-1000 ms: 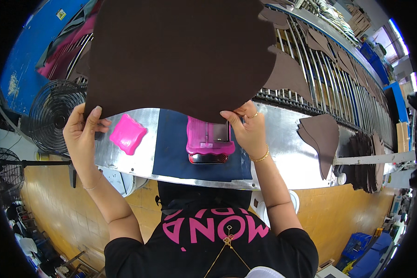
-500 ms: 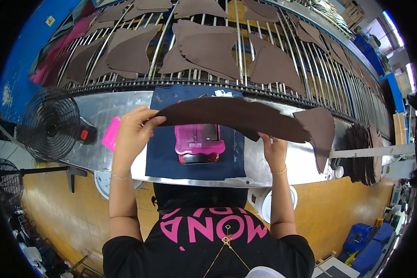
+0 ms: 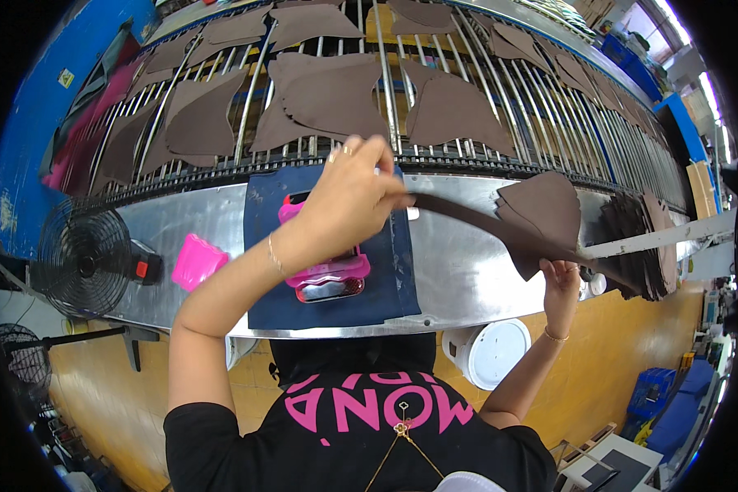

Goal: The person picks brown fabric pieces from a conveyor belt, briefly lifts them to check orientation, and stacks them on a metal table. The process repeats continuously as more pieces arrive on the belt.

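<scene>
Over the right half of a metal desk (image 3: 484,287), a dark brown sheet (image 3: 466,215) hangs between two hands, seen almost edge-on and sloping down toward the right. The left hand (image 3: 353,193), slightly blurred, has its fingers clamped on the near end; the right hand (image 3: 561,285) pinches the lower edge farther along, in front of a stack of brown pieces (image 3: 549,201). Beneath the left forearm, a pink-framed device (image 3: 332,271) rests on a navy mat (image 3: 394,287). Beyond the desk, more brown cutouts (image 3: 324,90) lie across metal rods (image 3: 390,107).
</scene>
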The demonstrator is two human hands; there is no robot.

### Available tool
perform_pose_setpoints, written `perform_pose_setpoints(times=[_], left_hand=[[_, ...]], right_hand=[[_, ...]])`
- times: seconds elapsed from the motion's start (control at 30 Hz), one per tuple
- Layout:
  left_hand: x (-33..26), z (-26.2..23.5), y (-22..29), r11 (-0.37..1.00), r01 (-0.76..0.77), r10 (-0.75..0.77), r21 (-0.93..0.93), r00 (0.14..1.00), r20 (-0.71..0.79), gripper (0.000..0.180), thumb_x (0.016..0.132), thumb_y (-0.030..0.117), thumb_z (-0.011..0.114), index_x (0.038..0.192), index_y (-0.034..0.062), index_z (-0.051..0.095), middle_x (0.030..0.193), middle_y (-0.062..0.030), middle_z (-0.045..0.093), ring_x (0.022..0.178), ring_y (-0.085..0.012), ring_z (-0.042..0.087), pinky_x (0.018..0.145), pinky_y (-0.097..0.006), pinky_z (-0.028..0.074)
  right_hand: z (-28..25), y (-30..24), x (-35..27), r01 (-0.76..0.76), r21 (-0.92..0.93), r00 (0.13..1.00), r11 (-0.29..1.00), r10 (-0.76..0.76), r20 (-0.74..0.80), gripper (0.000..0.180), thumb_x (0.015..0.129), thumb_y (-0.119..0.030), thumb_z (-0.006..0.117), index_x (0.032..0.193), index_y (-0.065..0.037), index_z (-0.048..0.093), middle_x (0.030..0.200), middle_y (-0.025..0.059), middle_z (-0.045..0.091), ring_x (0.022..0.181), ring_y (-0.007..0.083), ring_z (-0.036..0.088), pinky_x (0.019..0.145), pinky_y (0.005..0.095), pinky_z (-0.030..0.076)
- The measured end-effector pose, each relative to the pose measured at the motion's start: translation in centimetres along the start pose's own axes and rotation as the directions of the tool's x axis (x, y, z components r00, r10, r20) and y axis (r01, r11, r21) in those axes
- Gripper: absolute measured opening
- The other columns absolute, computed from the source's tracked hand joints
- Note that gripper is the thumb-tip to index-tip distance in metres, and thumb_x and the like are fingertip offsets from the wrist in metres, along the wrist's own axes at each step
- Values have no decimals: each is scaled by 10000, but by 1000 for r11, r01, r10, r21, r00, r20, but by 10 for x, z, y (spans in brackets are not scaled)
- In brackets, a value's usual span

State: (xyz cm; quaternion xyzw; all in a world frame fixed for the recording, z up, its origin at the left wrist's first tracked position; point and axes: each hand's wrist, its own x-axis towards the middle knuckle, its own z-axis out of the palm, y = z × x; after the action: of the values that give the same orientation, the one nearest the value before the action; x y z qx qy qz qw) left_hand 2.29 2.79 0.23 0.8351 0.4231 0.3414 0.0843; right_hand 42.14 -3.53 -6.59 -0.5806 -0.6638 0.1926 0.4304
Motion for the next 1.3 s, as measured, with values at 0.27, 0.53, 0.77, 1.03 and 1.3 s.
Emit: perform_pose_setpoints(times=[0.27, 0.53, 0.77, 1.03, 1.3], left_hand=[[134, -20, 18, 948, -234, 294, 216, 903, -314, 130, 781, 177, 653, 864, 100, 717, 1011, -93, 529, 1006, -306, 477, 845, -420, 387], [183, -31, 23, 925, -252, 366, 285, 790, -491, 121, 779, 124, 603, 820, 61, 697, 1078, -143, 509, 1064, -315, 450, 888, -429, 361], [119, -82, -12, 979, -193, 200, 62, 877, -437, 393, 821, 239, 667, 1187, 107, 613, 1204, -131, 531, 1169, -301, 465, 969, -372, 364], [-91, -100, -32, 833, 501, -550, -237, 800, -242, 493, 868, 334, 629, 1266, 59, 540, 1291, -112, 474, 1207, -248, 460, 993, -362, 359], [-170, -114, -52, 626, 624, -780, -468, 492, -386, 394, 955, 264, 556, 1287, 54, 520, 1259, -86, 532, 1119, -173, 504, 924, -291, 402]], right_hand=[[13, -60, 37, 27, 137, 920, 990, 29, -391, 325, 849, -205, 722, 1021, 42, 598, 864, 26, 642, 737, 79, 571, 678, 202, 474], [62, -65, 89, -237, 612, 934, 755, 349, -70, 205, 909, -169, 637, 1009, -14, 545, 782, 69, 651, 527, 134, 620, 477, 230, 512], [164, -4, 168, -291, 925, 914, 243, 357, 194, 235, 977, -56, 452, 1205, -23, 406, 1062, 140, 581, 934, 306, 661, 733, 348, 596], [258, 43, 265, -245, 962, 830, 120, 539, 144, 305, 988, -22, 360, 1289, -60, 328, 1170, 164, 522, 967, 320, 648, 762, 377, 611], [253, 58, 239, -302, 946, 814, 116, 547, 194, 209, 941, -239, 583, 944, -44, 509, 838, 129, 648, 744, 191, 667, 609, 277, 579]])
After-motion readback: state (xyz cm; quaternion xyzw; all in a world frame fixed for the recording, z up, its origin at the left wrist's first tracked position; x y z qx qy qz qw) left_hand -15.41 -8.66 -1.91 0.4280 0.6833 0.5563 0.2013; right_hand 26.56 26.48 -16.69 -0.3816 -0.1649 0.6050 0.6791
